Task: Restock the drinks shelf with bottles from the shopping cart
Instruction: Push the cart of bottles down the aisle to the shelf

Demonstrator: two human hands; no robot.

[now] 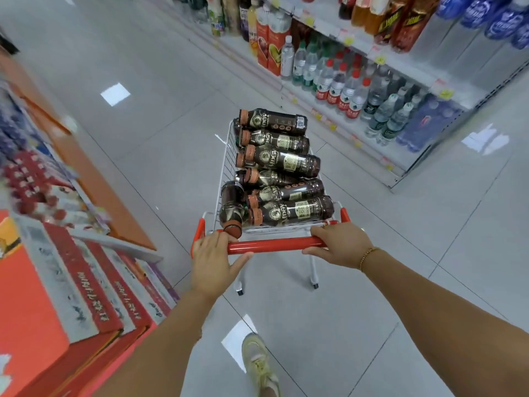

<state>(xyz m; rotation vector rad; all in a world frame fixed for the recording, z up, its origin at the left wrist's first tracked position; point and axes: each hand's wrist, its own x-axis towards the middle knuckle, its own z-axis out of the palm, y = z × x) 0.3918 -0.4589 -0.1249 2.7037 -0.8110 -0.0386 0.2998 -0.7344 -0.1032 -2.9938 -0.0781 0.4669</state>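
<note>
A small white wire shopping cart point(226, 156) stands in the aisle ahead of me, piled with several dark drink bottles point(286, 161) with brown caps, lying on their sides. Its red handle bar point(272, 244) runs across in front of me. My left hand point(211, 262) rests on the bar's left end, thumb under it. My right hand point(340, 247), with a bead bracelet at the wrist, grips the bar's right end. The drinks shelf point(369, 55) stands to the right of the cart, stocked with water bottles point(352, 90) and juice cartons.
A low orange display point(94, 179) with stacked red and white boxes point(94, 290) lines the left side of the aisle. Grey tiled floor stretches ahead past the cart. My shoe point(257, 365) shows behind the cart. Large blue bottles point(423, 124) fill the shelf's near end.
</note>
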